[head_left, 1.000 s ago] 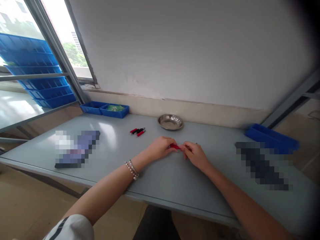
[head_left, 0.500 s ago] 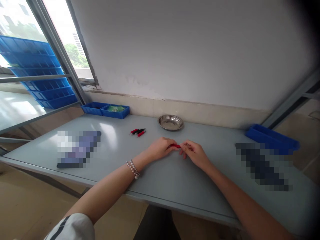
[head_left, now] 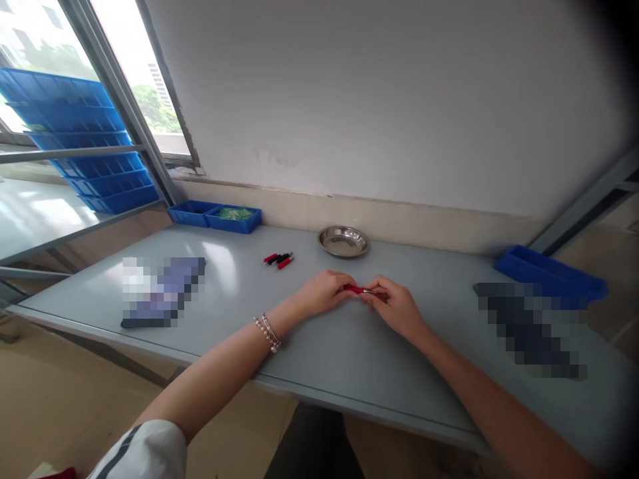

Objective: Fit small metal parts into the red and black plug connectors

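Observation:
My left hand is closed on the red body of a slim plug-like piece with a silvery metal end. Thumb and fingers of my right hand pinch around the metal end. Both hands are just above the table, their fingertips almost meeting, and the fingers partly hide the piece. Beyond my left hand lies a small group of similar red and black pieces with metal tips. A shallow round steel dish stands behind my hands, near the wall.
Two blue bins stand at the back left, one holding green-and-clear plastic. Another blue bin is at the right. Blurred-out flat items lie on the grey table at left and right. Stacked blue bins fill the left shelf.
More of the metal end now shows between my hands as the right fingers shift slightly right along the piece. The view has shifted a little; the other objects stay put.

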`<state>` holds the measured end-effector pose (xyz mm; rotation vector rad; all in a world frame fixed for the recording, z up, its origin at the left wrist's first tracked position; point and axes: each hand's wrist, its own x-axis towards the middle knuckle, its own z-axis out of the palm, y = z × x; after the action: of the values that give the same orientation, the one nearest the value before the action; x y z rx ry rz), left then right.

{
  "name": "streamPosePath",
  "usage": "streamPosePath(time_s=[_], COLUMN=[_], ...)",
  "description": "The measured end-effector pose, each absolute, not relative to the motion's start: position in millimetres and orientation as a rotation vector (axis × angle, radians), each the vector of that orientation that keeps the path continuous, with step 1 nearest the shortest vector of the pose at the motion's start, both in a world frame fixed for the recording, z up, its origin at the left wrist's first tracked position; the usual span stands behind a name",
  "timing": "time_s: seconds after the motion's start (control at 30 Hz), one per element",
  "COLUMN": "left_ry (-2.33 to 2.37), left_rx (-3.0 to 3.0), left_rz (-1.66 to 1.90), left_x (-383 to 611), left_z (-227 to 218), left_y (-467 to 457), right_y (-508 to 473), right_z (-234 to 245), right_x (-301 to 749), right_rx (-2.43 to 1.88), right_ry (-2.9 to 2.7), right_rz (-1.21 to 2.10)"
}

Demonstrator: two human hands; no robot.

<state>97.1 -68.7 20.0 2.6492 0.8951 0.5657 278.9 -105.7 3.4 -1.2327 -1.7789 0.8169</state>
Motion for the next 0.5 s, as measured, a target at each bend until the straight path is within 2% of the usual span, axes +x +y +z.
streamPosePath(time_s=[0.5], left_ry=[0.975], left_rx=[2.607], left_rz=[0.606], left_x=[98.5], left_z=[19.5], left_y=[-71.4], right_y=[-104.0], right_z=[1.9], right_x=[276.9], right_rx=[-1.167], right_ry=[-1.631], right_rz=[0.873])
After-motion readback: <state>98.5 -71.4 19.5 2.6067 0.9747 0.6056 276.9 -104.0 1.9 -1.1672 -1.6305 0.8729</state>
